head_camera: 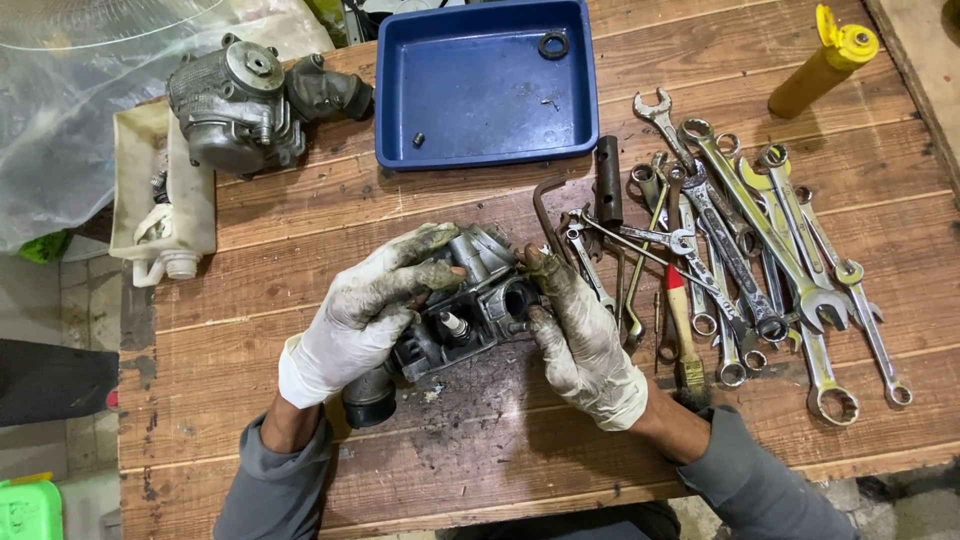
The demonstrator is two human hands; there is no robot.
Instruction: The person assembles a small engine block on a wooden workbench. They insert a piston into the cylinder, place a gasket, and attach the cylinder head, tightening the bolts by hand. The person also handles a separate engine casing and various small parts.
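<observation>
A grey metal carburetor point(478, 300) with a black rubber intake boot at its lower left lies on the wooden workbench point(300, 210), between both hands. My left hand point(365, 305), in a dirty white glove, wraps over its left side and top. My right hand point(575, 325), also gloved and greasy, grips its right side, with the fingertips at a round opening. Grey sleeves cover both forearms.
A blue plastic tray point(485, 85) holding a black ring point(553, 44) sits at the back. A second carburetor point(245, 100) rests at back left beside a white container point(165, 215). Several wrenches point(760, 260), a brush point(683, 330) and a yellow bottle point(825, 62) lie to the right.
</observation>
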